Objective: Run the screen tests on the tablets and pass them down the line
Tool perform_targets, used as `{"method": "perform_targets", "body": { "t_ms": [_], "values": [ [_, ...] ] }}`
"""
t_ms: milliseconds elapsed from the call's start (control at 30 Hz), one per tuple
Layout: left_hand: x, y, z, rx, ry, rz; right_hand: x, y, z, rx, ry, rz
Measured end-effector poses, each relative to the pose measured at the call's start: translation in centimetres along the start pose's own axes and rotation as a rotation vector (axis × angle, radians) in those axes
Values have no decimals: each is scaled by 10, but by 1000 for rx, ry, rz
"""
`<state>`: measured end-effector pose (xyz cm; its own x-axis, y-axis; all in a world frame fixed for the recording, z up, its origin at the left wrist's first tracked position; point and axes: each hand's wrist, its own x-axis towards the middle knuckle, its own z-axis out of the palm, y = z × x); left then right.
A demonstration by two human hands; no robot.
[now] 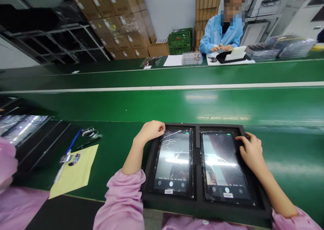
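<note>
A black foam tray [174, 206] sits at the front edge of the green bench, with two recesses. The left tablet [173, 162] and right tablet [225, 166] lie in them under clear film, their screens lit with a camera view. My left hand [152, 130] is closed at the tray's back left corner, fingers curled over the rim beside the left tablet. My right hand [251, 152] grips the tray's right wall near the back. Its index finger and thumb reach inside, close to the right tablet's upper corner; the other fingers bend over the outside.
Left of the tray lie yellow paper [78, 174] on a clipboard [66, 158], a pen [87, 143] and black trays [48, 145]. A pink sleeve [27, 203] shows there. Across the bench, a person in blue [215, 31] works beside stacked wrapped items [291, 46].
</note>
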<state>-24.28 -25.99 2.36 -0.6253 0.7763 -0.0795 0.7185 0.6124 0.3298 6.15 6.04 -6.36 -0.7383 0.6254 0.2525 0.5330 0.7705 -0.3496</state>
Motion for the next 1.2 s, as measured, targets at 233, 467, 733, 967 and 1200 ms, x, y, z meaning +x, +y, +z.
{"method": "perform_targets", "body": {
  "t_ms": [233,467,733,967,1200],
  "values": [
    [-4,7,-6,-179,-166,126,-1,0,0,-1,-9,-12],
    [-4,5,-5,-417,-240,152,-1,-1,-1,2,9,-10],
    [-2,4,-4,-440,-232,169,-1,-1,-2,-19,20,-38],
    [3,-3,-2,-343,-151,173,-1,-2,-1,-1,24,-31],
    [2,-12,-2,-266,-85,61,0,0,0,-24,30,-38]
  ]
}}
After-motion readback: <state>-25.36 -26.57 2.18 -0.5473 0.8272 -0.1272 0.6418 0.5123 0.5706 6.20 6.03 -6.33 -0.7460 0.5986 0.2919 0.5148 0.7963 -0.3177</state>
